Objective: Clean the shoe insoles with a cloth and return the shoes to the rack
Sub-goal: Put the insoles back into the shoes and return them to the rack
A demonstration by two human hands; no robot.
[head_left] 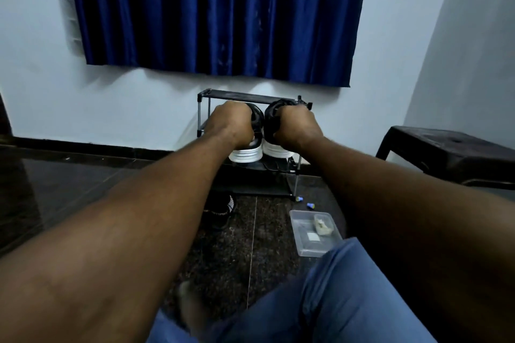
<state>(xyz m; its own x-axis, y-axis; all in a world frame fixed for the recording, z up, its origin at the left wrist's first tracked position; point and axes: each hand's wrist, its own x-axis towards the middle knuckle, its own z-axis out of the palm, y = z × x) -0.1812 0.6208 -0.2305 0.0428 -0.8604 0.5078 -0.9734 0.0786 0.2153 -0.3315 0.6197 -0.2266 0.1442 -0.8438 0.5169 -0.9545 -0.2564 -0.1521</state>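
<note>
Two black shoes with white soles are held side by side in front of a small black shoe rack [250, 97] against the wall. My left hand [228, 122] grips the left shoe [246, 153] by its collar. My right hand [295, 125] grips the right shoe [274, 150] the same way. Both heels point toward me, at the level of the rack's middle shelf. The fronts of the shoes are hidden behind my hands. No cloth is clearly visible.
A black sock-like shoe with white lettering [220, 210] lies on the dark floor before the rack. A clear plastic container [315, 231] with small items sits to the right, two small blue caps [305, 202] near it. A dark stool [451, 150] stands at right. My jeans-clad knee [320, 301] is below.
</note>
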